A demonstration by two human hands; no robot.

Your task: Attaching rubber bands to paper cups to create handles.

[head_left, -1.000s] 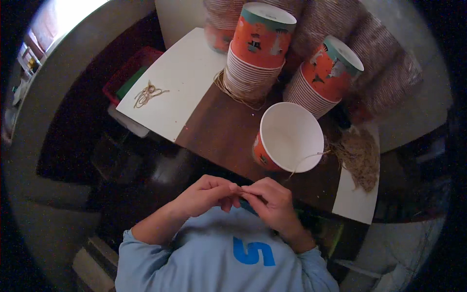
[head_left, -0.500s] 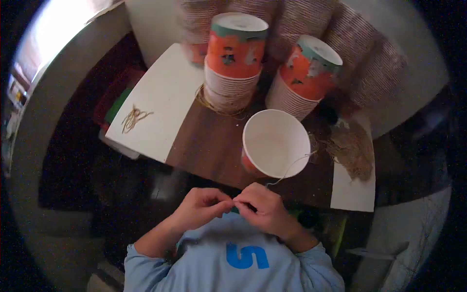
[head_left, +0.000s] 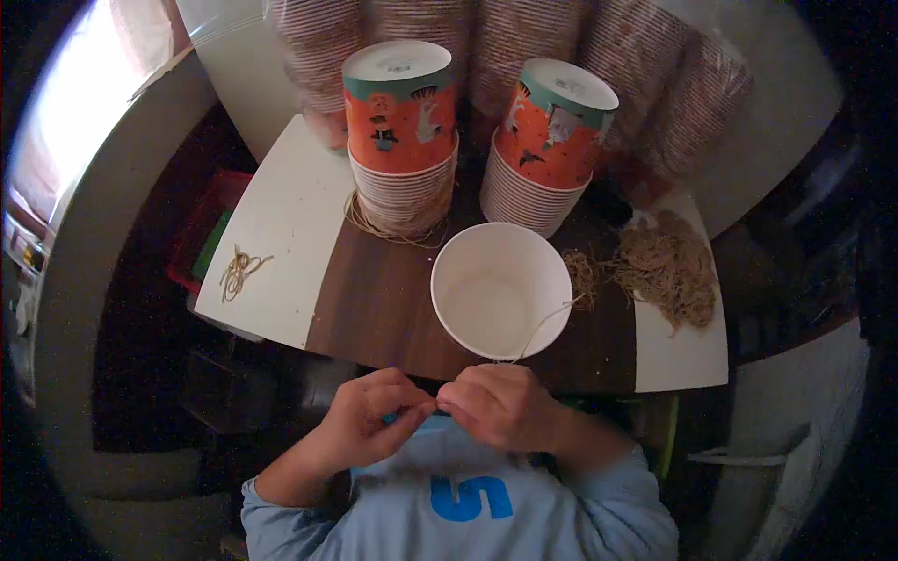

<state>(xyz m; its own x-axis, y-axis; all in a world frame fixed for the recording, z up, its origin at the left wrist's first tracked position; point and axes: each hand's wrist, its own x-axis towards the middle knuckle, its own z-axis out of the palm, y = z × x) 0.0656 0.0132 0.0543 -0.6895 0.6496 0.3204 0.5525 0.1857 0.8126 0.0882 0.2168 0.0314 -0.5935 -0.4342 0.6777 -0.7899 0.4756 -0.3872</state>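
Close to my body, the fingertips of my left hand point(head_left: 382, 418) and my right hand point(head_left: 496, 407) meet in a pinch. A thin tan string point(head_left: 541, 325) runs from the right side of the white paper bucket's rim, across its opening, down to my right hand, which is closed on it. What my left thumb and finger pinch is too small to make out. The paper bucket point(head_left: 486, 290) stands mouth up at the table's near edge, just beyond my hands.
Two stacks of upturned orange-and-green paper buckets point(head_left: 402, 122) point(head_left: 557, 122) stand behind, string looped round the left one's base. A tangled heap of tan string point(head_left: 666, 266) lies at right, a small bundle of cords point(head_left: 241, 271) at left. Plastic-wrapped stacks point(head_left: 533, 37) line the back.
The view has shifted, so the table's things sit differently in the picture. My hands stay pinched together near my body, with my right hand turned a little more knuckles-up.
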